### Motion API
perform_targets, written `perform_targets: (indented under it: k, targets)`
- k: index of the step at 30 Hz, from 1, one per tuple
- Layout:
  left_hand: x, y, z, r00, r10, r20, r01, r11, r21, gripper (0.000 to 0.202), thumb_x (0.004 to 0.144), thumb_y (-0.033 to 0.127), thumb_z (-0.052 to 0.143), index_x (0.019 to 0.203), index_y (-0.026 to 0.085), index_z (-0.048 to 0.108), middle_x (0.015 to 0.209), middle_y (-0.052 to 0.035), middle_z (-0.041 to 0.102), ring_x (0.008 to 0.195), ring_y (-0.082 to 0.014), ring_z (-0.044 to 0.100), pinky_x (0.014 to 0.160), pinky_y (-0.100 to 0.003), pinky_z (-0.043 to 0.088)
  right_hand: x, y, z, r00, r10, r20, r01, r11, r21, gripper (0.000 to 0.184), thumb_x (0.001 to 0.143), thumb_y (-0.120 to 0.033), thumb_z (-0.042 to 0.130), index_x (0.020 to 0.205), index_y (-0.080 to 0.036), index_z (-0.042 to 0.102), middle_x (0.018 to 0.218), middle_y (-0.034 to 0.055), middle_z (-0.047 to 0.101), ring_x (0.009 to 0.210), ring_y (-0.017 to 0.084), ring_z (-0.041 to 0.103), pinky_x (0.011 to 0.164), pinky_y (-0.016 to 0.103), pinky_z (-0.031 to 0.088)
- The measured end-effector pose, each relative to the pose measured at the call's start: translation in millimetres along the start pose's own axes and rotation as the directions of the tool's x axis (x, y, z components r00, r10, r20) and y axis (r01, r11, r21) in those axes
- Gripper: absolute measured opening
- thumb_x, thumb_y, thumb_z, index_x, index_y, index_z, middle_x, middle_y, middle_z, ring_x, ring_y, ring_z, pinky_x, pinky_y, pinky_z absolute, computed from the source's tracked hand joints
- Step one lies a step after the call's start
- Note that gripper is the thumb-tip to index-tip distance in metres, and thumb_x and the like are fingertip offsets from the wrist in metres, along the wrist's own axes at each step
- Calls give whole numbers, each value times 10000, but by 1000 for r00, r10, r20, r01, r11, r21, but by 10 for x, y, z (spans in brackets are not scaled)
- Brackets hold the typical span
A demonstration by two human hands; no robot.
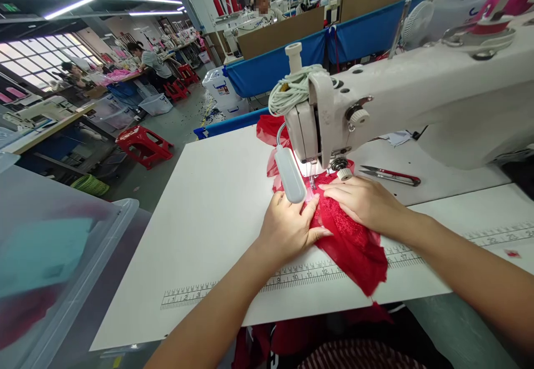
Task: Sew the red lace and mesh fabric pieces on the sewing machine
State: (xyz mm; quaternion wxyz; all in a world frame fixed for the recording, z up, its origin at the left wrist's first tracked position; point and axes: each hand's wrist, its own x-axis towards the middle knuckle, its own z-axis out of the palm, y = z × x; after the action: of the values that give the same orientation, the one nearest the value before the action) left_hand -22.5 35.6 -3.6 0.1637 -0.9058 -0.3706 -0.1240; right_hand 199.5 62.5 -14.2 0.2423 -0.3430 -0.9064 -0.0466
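Red lace fabric (pixel 348 227) lies under the needle of a white sewing machine (pixel 396 90), its near end draped over the printed ruler. My left hand (pixel 290 221) rests on the fabric's left edge just before the presser foot (pixel 312 182), thumb and fingers spread apart. On the right side of the cloth, my right hand (pixel 365 202) lies flat with its fingers stretched toward the needle. A small grey lamp (pixel 291 174) hangs beside the needle and covers part of my left fingertips. More red sheer fabric (pixel 269 129) sits behind the machine head.
Thread snips (pixel 392 176) lie on the machine bed to the right. The white table (pixel 200 207) carries a ruler strip (pixel 292 274). A clear plastic bin (pixel 104 230) stands at the left, a red stool (pixel 144 145) beyond it. Other people work farther back.
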Motion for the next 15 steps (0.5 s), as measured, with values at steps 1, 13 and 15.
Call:
perform_targets:
  k: [1,13,15]
  targets:
    - [6,-14,-4,1000,5,-6,-5,1000,-11,751,942,655,202,1254,96,596,1107,-183,664,913,-297,583,769,-426,449,4,3,7,1000,-8,-6,8,1000,2,318,906,-99,400,1007,-166,694,1110,74,714,961,206,644,811,344,532]
    - [39,-20,-60,985,165,55,-147,959,-244,558,1011,483,204,1027,104,614,772,-68,587,639,-173,526,584,-319,451,-119,-41,-73,996,-83,28,78,985,152,311,880,-68,415,975,-206,677,1185,45,688,1077,191,611,866,363,444]
    - [34,4,-80,989,130,73,-110,965,-237,531,1010,467,236,1120,85,589,826,-84,600,663,-178,534,598,-325,468,-139,-39,-62,998,-59,15,56,989,134,307,880,-59,399,898,-190,676,1116,48,715,1005,181,638,813,346,434]
